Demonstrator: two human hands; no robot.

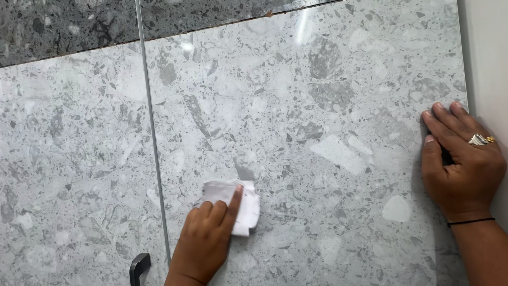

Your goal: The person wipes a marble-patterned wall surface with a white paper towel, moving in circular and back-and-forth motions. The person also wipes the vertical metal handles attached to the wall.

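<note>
My left hand (203, 241) presses a crumpled white cloth (244, 207) flat against a glossy light grey speckled stone-look panel (317, 106), low and left of the panel's middle. My fingers cover the cloth's left part. My right hand (463, 164) lies flat on the same panel at its right edge, fingers pointing up and left. It holds nothing. It wears a ring, and a thin black band circles the wrist.
A narrow vertical seam (153, 132) separates this panel from a matching one (69, 159) on the left. A dark handle (138, 267) shows at the bottom by the seam. Darker speckled panels (53, 26) run along the top. A plain white wall (489, 53) borders the right.
</note>
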